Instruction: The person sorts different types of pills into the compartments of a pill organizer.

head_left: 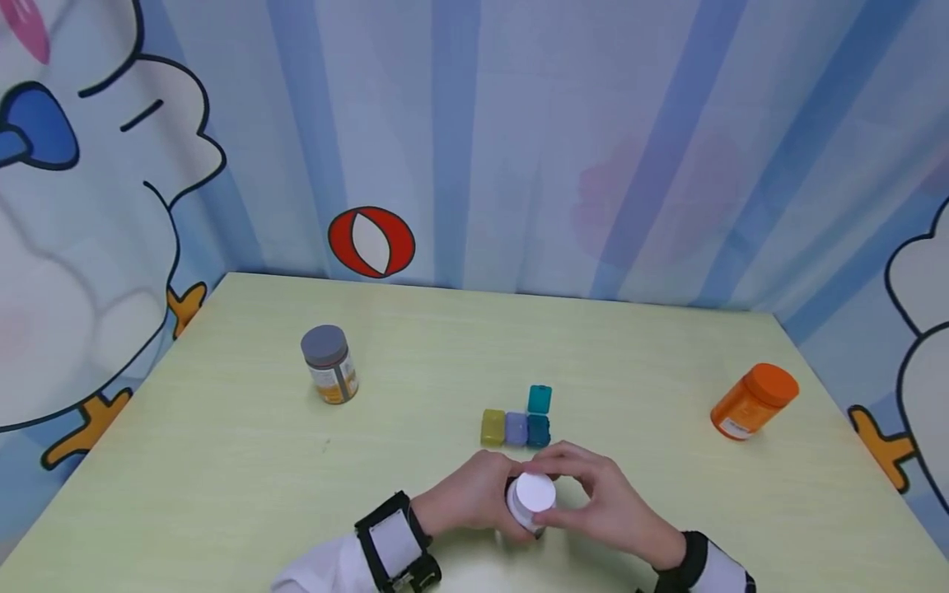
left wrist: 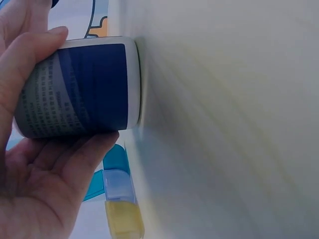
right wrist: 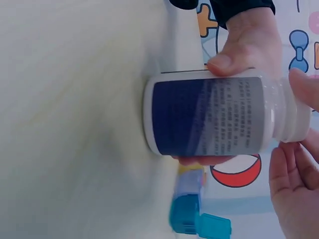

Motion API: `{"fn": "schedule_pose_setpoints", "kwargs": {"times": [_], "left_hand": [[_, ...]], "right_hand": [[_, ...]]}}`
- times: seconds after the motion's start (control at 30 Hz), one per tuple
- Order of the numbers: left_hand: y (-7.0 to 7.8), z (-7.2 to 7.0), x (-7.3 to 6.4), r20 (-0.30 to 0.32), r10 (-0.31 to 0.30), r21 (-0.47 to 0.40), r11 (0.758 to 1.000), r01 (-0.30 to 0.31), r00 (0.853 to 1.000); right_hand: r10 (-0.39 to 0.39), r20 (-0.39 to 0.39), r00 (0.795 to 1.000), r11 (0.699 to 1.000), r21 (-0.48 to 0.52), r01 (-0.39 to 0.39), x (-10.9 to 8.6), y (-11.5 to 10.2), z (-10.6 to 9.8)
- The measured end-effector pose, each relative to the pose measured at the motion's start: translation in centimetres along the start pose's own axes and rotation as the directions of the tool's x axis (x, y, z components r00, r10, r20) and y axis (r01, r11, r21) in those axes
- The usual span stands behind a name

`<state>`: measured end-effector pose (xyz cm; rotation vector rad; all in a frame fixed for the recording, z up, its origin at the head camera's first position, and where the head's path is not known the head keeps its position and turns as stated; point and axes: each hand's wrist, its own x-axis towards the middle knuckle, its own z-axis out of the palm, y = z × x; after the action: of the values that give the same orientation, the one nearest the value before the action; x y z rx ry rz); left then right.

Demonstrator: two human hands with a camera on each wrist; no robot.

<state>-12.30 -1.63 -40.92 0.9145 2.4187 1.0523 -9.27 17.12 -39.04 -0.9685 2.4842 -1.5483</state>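
A white bottle (right wrist: 209, 114) with a blue and grey label stands upright at the table's near side. My left hand (head_left: 482, 496) grips it round the body, thumb on one side and fingers on the other in the left wrist view. With thumb and fingers my right hand (head_left: 593, 502) pinches the white cap (head_left: 535, 492) at its rim. The cap sits on the bottle's neck. Just beyond the hands lies a small pill box with yellow (head_left: 493, 427), lavender (head_left: 516, 429) and teal (head_left: 539, 430) compartments; a teal lid (head_left: 539, 399) stands open behind the teal one.
On the pale table (head_left: 415, 354), a grey-capped bottle (head_left: 330, 365) stands at the back left. An orange bottle (head_left: 753, 402) with an orange cap stands at the right. A blue striped cloth (head_left: 519, 148) with cartoon figures hangs behind the table.
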Motion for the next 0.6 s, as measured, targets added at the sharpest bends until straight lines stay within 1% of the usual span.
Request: {"fn": "schedule_pose_setpoints", "kwargs": {"times": [0.1, 0.17, 0.3, 0.37, 0.43, 0.5, 0.53, 0.6], "left_hand": [[0.0, 0.0, 0.0, -0.005, 0.007, -0.004, 1.0, -0.007, 1.0], [0.0, 0.0, 0.0, -0.004, 0.009, -0.006, 1.0, -0.009, 1.0], [0.1, -0.2, -0.1, 0.01, 0.0, -0.015, 1.0, 0.001, 1.0], [0.1, -0.3, 0.0, 0.024, -0.008, -0.036, 0.999, 0.009, 1.0], [0.1, -0.3, 0.0, 0.033, -0.016, -0.052, 0.998, 0.017, 0.999], [0.0, -0.3, 0.0, 0.033, -0.018, -0.063, 0.998, 0.021, 0.999], [0.0, -0.3, 0.0, 0.032, -0.018, -0.062, 0.998, 0.019, 0.999], [0.0, -0.2, 0.0, 0.024, -0.016, -0.051, 0.999, 0.017, 1.0]], "right_hand": [[-0.049, 0.037, 0.998, 0.998, -0.029, 0.05, 0.2, -0.2, -0.5], [-0.081, 0.039, 0.996, 0.996, -0.035, 0.082, 0.3, -0.4, -0.8], [-0.131, -0.001, 0.991, 0.991, 0.039, 0.131, 0.6, -0.6, -1.6], [-0.127, -0.037, 0.991, 0.99, 0.06, 0.129, 0.6, -0.7, -2.0], [-0.081, -0.08, 0.994, 0.995, 0.058, 0.085, 0.7, -0.6, -2.5], [0.001, -0.126, 0.992, 0.999, 0.046, 0.005, 0.7, -0.5, -3.0], [0.057, -0.147, 0.988, 0.998, 0.047, -0.05, 0.7, -0.5, -3.3], [0.145, -0.183, 0.972, 0.989, 0.056, -0.137, 0.7, -0.3, -3.7]]}}
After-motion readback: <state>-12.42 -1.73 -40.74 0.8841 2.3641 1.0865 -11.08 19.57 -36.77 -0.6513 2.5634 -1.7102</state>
